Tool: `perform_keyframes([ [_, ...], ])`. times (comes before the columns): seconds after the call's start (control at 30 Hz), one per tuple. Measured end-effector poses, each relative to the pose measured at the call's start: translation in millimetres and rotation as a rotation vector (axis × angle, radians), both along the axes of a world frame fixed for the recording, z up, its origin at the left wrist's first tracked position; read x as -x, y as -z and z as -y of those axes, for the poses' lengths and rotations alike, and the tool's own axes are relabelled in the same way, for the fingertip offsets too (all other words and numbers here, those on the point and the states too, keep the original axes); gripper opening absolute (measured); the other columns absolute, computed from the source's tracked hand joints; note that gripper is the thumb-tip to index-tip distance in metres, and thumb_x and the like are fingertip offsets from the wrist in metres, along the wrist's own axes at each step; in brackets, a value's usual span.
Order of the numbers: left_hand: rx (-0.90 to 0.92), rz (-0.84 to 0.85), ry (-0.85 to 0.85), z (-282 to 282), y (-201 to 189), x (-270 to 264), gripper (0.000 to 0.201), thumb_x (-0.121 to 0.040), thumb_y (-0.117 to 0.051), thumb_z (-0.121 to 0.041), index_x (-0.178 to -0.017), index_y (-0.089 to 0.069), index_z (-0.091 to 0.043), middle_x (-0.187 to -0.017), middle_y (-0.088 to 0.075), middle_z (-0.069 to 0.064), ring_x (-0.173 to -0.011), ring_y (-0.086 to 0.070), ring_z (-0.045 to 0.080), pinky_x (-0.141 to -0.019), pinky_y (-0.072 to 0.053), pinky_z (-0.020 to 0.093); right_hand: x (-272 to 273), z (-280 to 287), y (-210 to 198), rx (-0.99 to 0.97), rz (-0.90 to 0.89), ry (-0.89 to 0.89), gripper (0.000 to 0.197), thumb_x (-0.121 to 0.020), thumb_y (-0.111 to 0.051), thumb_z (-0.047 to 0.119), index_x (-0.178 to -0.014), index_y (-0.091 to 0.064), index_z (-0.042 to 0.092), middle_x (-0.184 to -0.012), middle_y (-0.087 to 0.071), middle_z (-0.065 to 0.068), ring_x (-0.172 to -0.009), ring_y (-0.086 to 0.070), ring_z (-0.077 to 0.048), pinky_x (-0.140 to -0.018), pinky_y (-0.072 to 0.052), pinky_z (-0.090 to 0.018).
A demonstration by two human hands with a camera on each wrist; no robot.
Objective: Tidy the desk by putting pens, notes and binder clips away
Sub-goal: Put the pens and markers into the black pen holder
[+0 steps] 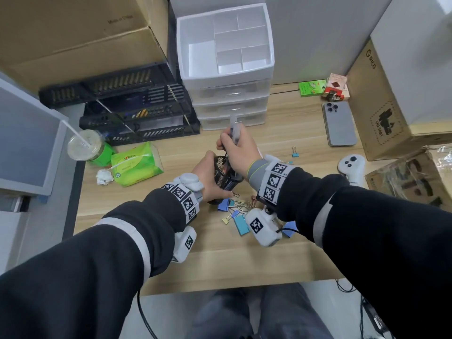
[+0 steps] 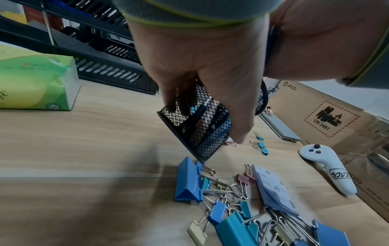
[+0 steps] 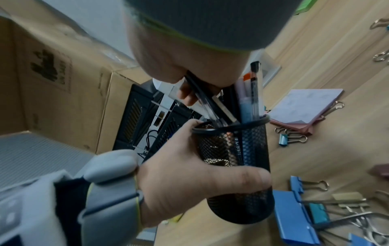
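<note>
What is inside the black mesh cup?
Several pens stand in the mesh cup, which the left hand grips; the right hand holds their tops. The cup's bottom is hidden by the pens and mesh.

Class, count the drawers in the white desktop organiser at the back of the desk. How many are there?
3, stacked under the divided top tray: top drawer, middle drawer, bottom drawer, the last partly behind the held pens.
</note>
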State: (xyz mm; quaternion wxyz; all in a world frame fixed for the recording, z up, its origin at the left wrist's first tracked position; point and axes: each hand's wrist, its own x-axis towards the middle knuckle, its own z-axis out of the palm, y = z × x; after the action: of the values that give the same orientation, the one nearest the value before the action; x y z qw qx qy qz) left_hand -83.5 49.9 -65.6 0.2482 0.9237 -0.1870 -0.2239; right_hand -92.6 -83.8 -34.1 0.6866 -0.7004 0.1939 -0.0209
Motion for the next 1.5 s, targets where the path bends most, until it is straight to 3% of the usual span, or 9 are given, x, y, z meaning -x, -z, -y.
perform_keyframes([
  [0.1, 0.005, -0.015, 0.003, 0.4, 0.7, 1.5, 0.091, -0.043, -0.095, -0.046, -0.106, -0.035, -0.016, -0.095, -0.056, 0.000, -0.083, -0.057, 0.017, -0.062, -0.045, 0.029, 7.1, 1.7, 2.0, 0.139, -0.019, -0.021, 0.019, -0.096, -0.054, 0.017, -0.114, -0.048, 0.015, -0.085, -0.070, 0.002, -0.079, -0.066, -0.009, -0.074, -0.048, -0.022],
  [0.3, 0.041, -0.006, 0.003, 1.3, -3.3, -0.6, 0.088, -0.045, -0.095, -0.042, -0.105, -0.036, -0.016, -0.094, -0.057, -0.002, -0.079, -0.058, 0.013, -0.056, -0.043, 0.023, 13.0, 9.6, 3.8, 0.363, 0.031, -0.030, 0.033, -0.089, -0.062, 0.020, -0.119, -0.049, 0.018, -0.087, -0.067, 0.005, -0.080, -0.064, -0.017, -0.078, -0.053, -0.036],
  [0.43, 0.048, -0.004, 0.014, 0.4, -2.6, 0.1, 0.087, -0.046, -0.095, -0.039, -0.105, -0.035, -0.016, -0.094, -0.057, 0.001, -0.080, -0.060, 0.017, -0.060, -0.050, 0.029, 11.2, 17.0, 4.5, 0.532, 0.031, -0.088, 0.014, -0.086, -0.059, 0.032, -0.095, -0.053, 0.024, -0.089, -0.065, 0.013, -0.082, -0.064, -0.016, -0.077, -0.054, -0.040],
  [0.53, 0.037, -0.008, 0.016, 1.0, -2.9, 0.1, 0.088, -0.044, -0.094, -0.041, -0.105, -0.034, -0.019, -0.094, -0.057, 0.000, -0.080, -0.060, 0.017, -0.063, -0.053, 0.034, 10.9, 23.5, 1.1, 0.510, 0.052, -0.119, 0.023, -0.085, -0.059, 0.032, -0.106, -0.053, 0.025, -0.089, -0.068, 0.009, -0.089, -0.065, -0.017, -0.082, -0.054, -0.040],
  [0.77, 0.055, -0.010, 0.011, 2.6, -4.4, -2.7, 0.087, -0.046, -0.096, -0.039, -0.104, -0.034, -0.020, -0.090, -0.054, -0.007, -0.072, -0.053, 0.004, -0.052, -0.036, 0.019, 5.9, 43.8, -10.5, 0.758, 0.149, -0.075, 0.030, -0.093, -0.051, 0.028, -0.116, -0.064, 0.014, -0.111, -0.070, 0.001, -0.106, -0.063, -0.022, -0.091, -0.050, -0.038],
  [0.9, 0.048, -0.015, 0.013, 1.7, -4.7, -6.1, 0.088, -0.045, -0.096, -0.040, -0.104, -0.034, -0.019, -0.090, -0.054, -0.006, -0.074, -0.054, 0.008, -0.053, -0.037, 0.022, 3.3, 52.4, -0.9, 0.673, -0.014, -0.146, 0.047, -0.098, -0.043, 0.035, -0.137, -0.054, 0.010, -0.134, -0.062, -0.007, -0.122, -0.057, -0.023, -0.102, -0.045, -0.036],
  [1.23, 0.042, -0.030, 0.041, 2.7, -2.8, -8.3, 0.087, -0.046, -0.095, -0.038, -0.105, -0.035, -0.019, -0.092, -0.057, -0.003, -0.077, -0.059, 0.013, -0.058, -0.047, 0.029, 15.8, 43.6, 15.9, 0.502, -0.157, -0.466, 0.062, -0.099, -0.045, 0.044, -0.152, -0.028, 0.015, -0.147, -0.048, -0.008, -0.129, -0.051, -0.025, -0.109, -0.039, -0.040],
  [1.4, 0.072, -0.012, 0.040, 4.6, -4.8, -12.3, 0.089, -0.045, -0.096, -0.040, -0.106, -0.035, -0.018, -0.090, -0.054, -0.003, -0.073, -0.052, 0.012, -0.056, -0.040, 0.027, 17.8, 64.7, 20.2, 0.132, -0.205, -0.156, 0.085, -0.085, -0.058, 0.062, -0.151, -0.026, 0.019, -0.133, -0.054, -0.003, -0.117, -0.056, -0.018, -0.105, -0.045, -0.046],
  [1.5, 0.093, -0.007, 0.026, 7.3, -6.3, -15.6, 0.089, -0.045, -0.095, -0.038, -0.108, -0.035, -0.016, -0.091, -0.055, 0.000, -0.073, -0.052, 0.012, -0.056, -0.041, 0.026, 26.7, 81.9, 26.7, 0.192, -0.290, -0.212, 0.109, -0.065, -0.063, 0.077, -0.150, -0.028, 0.019, -0.116, -0.058, 0.005, -0.113, -0.060, -0.021, -0.101, -0.048, -0.049],
])
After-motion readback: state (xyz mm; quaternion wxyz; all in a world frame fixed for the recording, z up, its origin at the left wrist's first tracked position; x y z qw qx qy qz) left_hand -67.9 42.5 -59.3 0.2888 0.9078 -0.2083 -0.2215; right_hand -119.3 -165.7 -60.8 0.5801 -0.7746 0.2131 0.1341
